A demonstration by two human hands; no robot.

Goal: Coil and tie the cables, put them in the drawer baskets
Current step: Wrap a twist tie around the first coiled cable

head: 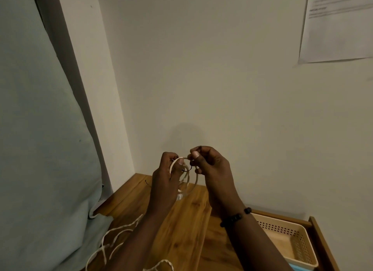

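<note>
Both hands are raised over the brown wooden table top point(187, 226), in front of the pale wall. The left hand point(167, 176) holds a coiled loop of off-white round cable point(186, 177), thumb and fingers curled round the upper left of the coil. The right hand point(210, 168) pinches a thin dark tie point(186, 169) between thumb and forefinger at the top of the coil; the tie crosses the strands but does not look closed yet.

Risks, as judged:
- The tie is thin and held only by fingertips; a slip would let it drop, and the loops could spring apart.
- If the left hand's grip loosens while the tie is tightened, the coil may fan out unevenly.
- The loose twisted off-white cord point(113, 240) lying near left on the table could snag a forearm.

Count:
- coiled cable in hand: 1
- dark tie at the coil: 1; a second small dark piece point(147, 183) lies far left on the table, identity uncertain
- loose cord: 1 visible run, ends out of view
- beige perforated plastic basket point(298, 250): 1, in the open drawer at right, well apart from the coil
- paper sheet on the wall point(339, 28): 1
</note>
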